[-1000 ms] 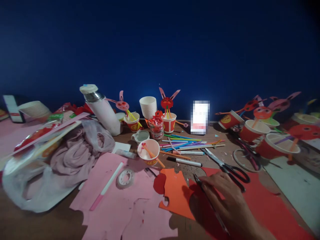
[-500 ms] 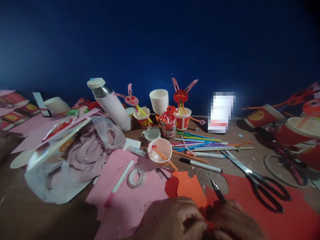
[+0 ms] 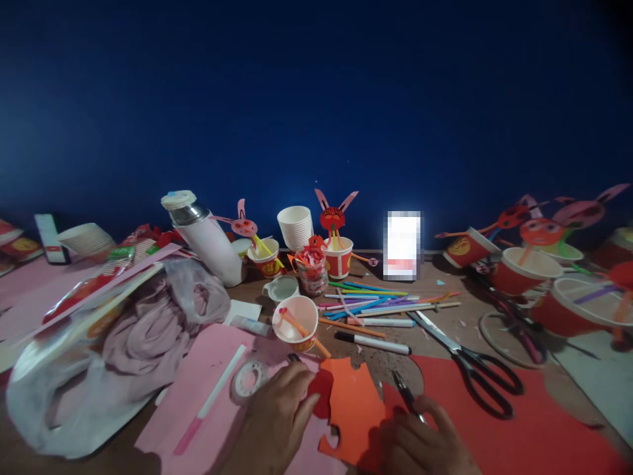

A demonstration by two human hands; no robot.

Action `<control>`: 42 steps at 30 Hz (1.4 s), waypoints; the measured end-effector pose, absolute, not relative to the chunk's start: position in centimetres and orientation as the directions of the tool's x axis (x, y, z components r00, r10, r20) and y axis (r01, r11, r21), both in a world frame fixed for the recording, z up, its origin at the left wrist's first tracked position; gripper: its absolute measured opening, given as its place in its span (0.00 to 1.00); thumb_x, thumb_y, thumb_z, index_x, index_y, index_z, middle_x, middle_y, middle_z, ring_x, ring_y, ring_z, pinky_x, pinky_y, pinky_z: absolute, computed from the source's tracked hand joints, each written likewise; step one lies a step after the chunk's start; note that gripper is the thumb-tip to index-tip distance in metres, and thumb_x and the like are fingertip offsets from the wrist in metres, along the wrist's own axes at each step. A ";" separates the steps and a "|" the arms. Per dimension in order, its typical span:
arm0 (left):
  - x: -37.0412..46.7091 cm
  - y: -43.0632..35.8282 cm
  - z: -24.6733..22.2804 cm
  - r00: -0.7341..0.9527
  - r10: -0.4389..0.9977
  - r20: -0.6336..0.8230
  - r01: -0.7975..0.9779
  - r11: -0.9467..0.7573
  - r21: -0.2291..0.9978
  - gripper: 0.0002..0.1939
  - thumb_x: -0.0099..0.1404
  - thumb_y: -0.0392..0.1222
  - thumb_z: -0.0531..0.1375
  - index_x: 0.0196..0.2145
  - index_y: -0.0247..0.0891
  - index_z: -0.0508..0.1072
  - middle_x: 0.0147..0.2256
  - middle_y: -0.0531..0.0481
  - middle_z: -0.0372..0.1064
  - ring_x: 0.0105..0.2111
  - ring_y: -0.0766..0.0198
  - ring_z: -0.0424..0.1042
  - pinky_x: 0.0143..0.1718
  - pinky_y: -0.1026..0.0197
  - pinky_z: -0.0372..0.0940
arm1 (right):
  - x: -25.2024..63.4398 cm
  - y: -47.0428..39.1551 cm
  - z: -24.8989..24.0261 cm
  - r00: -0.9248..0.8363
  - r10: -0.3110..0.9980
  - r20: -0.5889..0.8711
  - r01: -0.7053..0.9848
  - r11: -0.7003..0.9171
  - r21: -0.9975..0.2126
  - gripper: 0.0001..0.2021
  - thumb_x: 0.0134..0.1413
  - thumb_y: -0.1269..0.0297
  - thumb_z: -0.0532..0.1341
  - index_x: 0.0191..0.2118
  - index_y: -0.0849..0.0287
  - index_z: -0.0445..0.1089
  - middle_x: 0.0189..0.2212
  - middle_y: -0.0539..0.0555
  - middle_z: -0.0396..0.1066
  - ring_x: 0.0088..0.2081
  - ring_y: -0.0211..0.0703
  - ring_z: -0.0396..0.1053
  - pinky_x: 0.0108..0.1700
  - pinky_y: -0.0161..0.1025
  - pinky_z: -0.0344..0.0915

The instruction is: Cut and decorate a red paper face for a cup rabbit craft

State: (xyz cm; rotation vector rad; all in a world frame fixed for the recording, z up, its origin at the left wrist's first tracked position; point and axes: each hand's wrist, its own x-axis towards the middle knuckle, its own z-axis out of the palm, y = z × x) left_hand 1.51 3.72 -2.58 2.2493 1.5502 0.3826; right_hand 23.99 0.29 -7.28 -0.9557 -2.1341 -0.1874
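Pulls apart from last frame's huddle! Reaches forward over pink paper (image 3: 208, 353) with the left hand (image 3: 271, 415), spreading thumb from forefinger at the red cutout (image 3: 324, 392), left of the orange sheet (image 3: 356, 409). Keeps the right hand (image 3: 425, 439) at the dark pointed tool (image 3: 406, 394), beside red paper (image 3: 519, 422); can't tell clamped or loose.

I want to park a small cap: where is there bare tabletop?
At the back, between the bright panel and tipped cup, but for a blue scrap; and at lower left, between plastic bag and pink sheet. The middle is crowded with straws and markers; the orange sheet and red sheet fill the front by the right hand.
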 end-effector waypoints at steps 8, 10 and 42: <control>3.3 4.4 -2.7 0.308 0.944 -0.118 0.928 -0.271 0.256 0.17 0.63 0.36 0.49 0.49 0.36 0.67 0.45 0.41 0.66 0.44 0.52 0.68 0.41 0.53 0.65 | 23.8 0.0 -6.8 -0.440 0.595 0.672 0.678 0.711 -0.186 0.13 0.60 0.72 0.50 0.25 0.56 0.64 0.22 0.42 0.74 0.25 0.33 0.69 0.52 0.42 0.45; 3.3 4.4 -2.9 0.312 0.947 -0.074 0.907 -0.273 0.322 0.17 0.63 0.37 0.49 0.48 0.37 0.68 0.45 0.42 0.65 0.45 0.53 0.67 0.42 0.54 0.64 | 24.0 -0.1 -6.9 -0.467 0.608 0.642 0.678 0.712 -0.182 0.10 0.55 0.74 0.53 0.24 0.56 0.62 0.24 0.42 0.74 0.26 0.34 0.69 0.54 0.43 0.44; 2.7 4.4 0.8 0.193 0.965 -0.180 0.730 -0.018 0.683 0.04 0.47 0.33 0.54 0.21 0.38 0.60 0.21 0.56 0.61 0.23 0.67 0.62 0.24 0.66 0.55 | 24.5 -1.4 -4.8 -0.522 0.750 0.407 0.767 0.622 -0.161 0.07 0.50 0.74 0.58 0.27 0.58 0.70 0.23 0.50 0.72 0.29 0.44 0.68 0.54 0.53 0.45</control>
